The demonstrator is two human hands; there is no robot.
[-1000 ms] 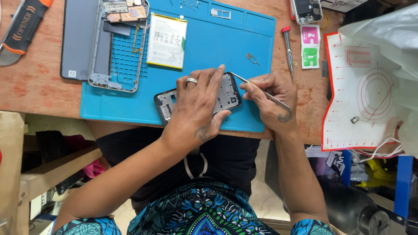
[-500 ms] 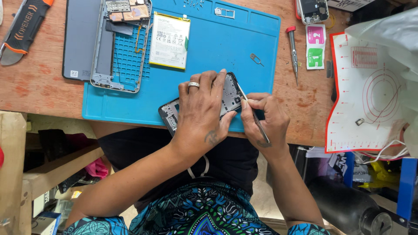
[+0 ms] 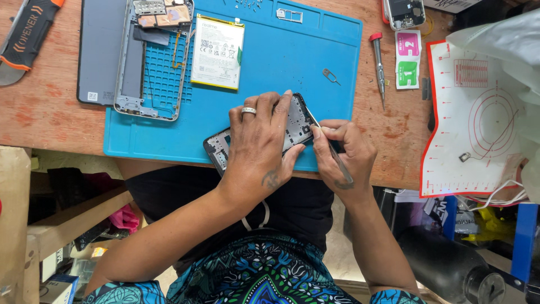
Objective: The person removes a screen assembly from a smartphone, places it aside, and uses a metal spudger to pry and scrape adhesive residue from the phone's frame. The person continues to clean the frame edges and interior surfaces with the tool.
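Two bare hands work on an opened phone frame that lies tilted at the near edge of a blue repair mat, close to the person's body. The left hand lies flat over the frame with fingers spread, pressing it down; a ring sits on one finger. The right hand pinches slim metal tweezers between thumb and fingers, and their tip meets the frame's right edge.

Farther up the mat lies a flat yellow-white battery, and to its left a silver phone chassis with small boards at its top end. A dark grey back cover rests beside the chassis, partly on the wooden table. A small metal pin tool lies on the mat's right part, and a red-handled screwdriver lies just off its right edge. Farther right are two small coloured packets and a white mat with red markings. A black and orange utility knife lies at the table's far left.
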